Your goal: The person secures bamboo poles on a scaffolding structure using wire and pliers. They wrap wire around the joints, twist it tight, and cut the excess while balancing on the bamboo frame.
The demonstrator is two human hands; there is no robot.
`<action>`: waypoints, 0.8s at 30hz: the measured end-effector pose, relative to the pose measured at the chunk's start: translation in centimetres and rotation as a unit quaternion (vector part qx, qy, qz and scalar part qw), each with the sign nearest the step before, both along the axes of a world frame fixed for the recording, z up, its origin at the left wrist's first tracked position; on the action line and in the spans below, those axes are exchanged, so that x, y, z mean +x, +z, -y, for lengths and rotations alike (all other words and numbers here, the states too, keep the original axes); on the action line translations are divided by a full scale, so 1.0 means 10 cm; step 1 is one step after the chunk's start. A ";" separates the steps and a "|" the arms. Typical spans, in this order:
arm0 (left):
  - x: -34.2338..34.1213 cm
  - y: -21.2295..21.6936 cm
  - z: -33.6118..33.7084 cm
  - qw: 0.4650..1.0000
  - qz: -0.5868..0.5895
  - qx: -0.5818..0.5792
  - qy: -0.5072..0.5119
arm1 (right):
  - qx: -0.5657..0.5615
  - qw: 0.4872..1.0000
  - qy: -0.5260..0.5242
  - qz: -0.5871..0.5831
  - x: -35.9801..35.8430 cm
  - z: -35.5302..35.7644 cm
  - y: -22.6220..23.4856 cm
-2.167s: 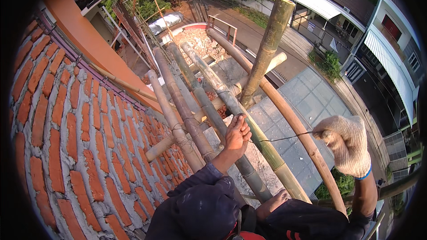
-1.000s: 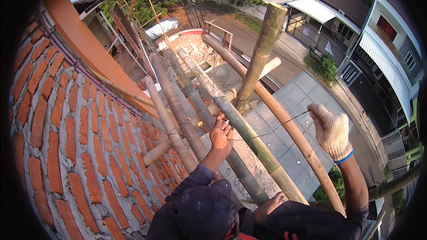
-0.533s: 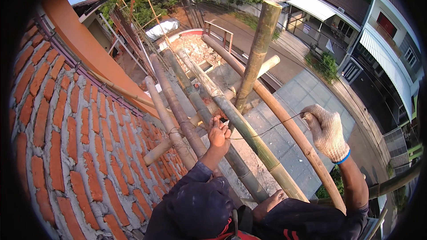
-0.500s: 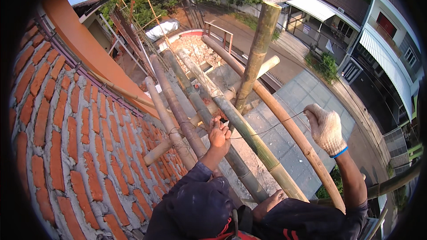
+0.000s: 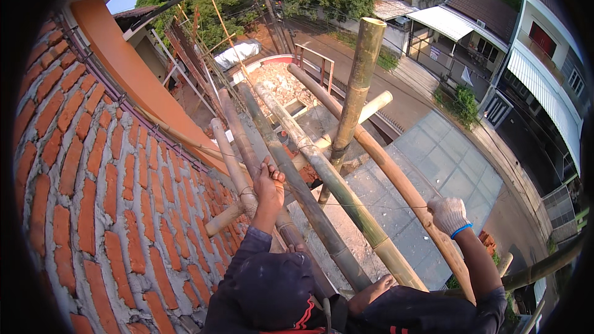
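Note:
My left hand, bare, is raised above the brown bamboo pole, its fingers curled. Whatever those fingers hold, if anything, is too small to make out. My right hand, in a pale knit glove, is closed on a thin wire, beside the light-brown bamboo pole on the right. The wire runs leftward over the green bamboo pole. Between my hands lies a dark bamboo pole. A thick upright bamboo post meets a crossing pole just ahead.
A brick wall rises close on my left, along an orange wall edge. My bare foot rests by the poles. Grey roof panels lie below on the right. Rubble and a street are farther down.
My left hand has moved left and slightly down, off the dark pole. The right hand has dropped lower, still on the wire. The view has shifted slightly.

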State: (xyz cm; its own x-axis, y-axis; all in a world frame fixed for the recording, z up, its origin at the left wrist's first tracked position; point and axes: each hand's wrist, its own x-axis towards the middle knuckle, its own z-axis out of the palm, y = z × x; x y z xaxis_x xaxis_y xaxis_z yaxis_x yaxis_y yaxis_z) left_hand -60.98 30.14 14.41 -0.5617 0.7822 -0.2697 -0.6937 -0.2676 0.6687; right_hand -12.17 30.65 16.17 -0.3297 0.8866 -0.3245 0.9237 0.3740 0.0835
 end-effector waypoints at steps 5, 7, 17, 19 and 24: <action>0.35 0.09 0.20 0.979 -0.146 -0.022 -0.138 | -0.028 0.993 -0.047 0.106 0.47 0.08 -0.27; 0.50 0.10 0.25 0.961 -0.158 -0.024 -0.225 | -0.062 0.992 -0.038 0.103 0.57 0.07 -0.27; 0.95 0.35 0.36 0.936 -0.058 0.043 -0.344 | -0.201 0.860 0.073 -0.463 -0.74 0.28 0.50; 0.93 0.42 0.29 0.942 -0.075 0.060 -0.321 | -0.239 0.841 0.107 -0.474 -1.09 0.53 0.56; 0.84 0.41 0.16 0.961 -0.106 0.034 -0.252 | -0.197 0.851 0.074 -0.482 -1.20 0.80 0.58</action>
